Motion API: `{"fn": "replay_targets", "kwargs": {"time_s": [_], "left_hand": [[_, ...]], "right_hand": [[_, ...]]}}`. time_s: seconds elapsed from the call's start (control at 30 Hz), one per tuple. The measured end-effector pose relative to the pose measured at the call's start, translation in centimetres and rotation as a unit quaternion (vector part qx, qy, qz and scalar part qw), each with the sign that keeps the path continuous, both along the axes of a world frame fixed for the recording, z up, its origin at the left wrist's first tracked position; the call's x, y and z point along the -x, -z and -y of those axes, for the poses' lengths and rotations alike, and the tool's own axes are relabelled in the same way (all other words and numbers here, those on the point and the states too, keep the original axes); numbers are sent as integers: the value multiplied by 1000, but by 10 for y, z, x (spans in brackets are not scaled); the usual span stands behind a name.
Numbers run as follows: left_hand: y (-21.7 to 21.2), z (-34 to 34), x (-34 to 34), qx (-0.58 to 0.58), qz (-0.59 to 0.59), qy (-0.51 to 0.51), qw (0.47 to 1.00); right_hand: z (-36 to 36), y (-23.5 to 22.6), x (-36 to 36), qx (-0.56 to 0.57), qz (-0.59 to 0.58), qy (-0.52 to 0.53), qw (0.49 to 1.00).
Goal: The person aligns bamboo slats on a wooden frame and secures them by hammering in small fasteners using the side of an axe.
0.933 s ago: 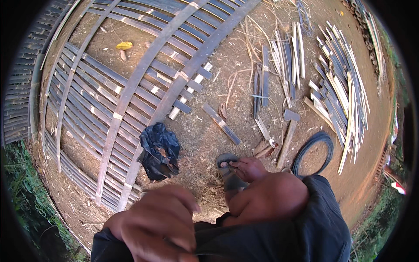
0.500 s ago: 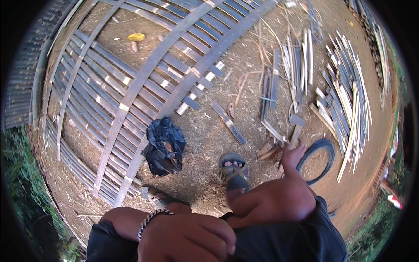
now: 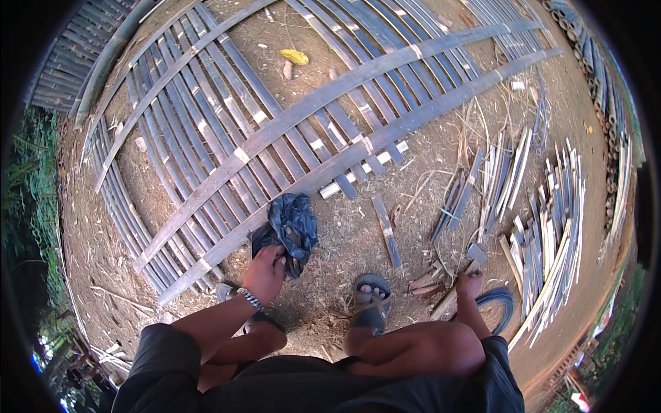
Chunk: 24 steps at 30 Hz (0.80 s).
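The left hand (image 3: 265,273) reaches down to the dirt and rests against the lower edge of a crumpled black plastic bag (image 3: 289,228), which lies just beside the long bamboo rail of a flat lattice panel (image 3: 289,131). The fingers curl downward at the bag's edge, but they are turned away from the camera, so I cannot tell whether they actually pinch the plastic or only touch it. A beaded bracelet (image 3: 249,299) circles that wrist. The right hand (image 3: 470,283) is low at the right, closed around the upper end of a short wooden handle (image 3: 447,303) that slants down to the ground; its far end is lost among wood scraps, just beside a dark hoop (image 3: 497,308) partly hidden behind the forearm. A sandalled foot (image 3: 370,305) stands between the two hands. Split bamboo strips (image 3: 551,227) lie heaped at the right, bent by the lens near the rim.
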<state>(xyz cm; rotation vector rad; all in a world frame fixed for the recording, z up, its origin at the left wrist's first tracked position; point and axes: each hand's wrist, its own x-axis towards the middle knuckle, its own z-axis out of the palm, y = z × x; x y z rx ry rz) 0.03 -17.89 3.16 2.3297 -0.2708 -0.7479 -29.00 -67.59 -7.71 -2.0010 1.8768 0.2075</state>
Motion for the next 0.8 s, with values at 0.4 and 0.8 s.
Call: {"fn": "replay_targets", "kwargs": {"time_s": [0.4, 0.8], "left_hand": [[47, 11, -8, -164, 87, 109, 977], [34, 8, -17, -163, 98, 139, 972]], "right_hand": [[7, 3, 0, 4, 31, -11, 999], [3, 5, 4, 26, 61, -43, 997]]}}
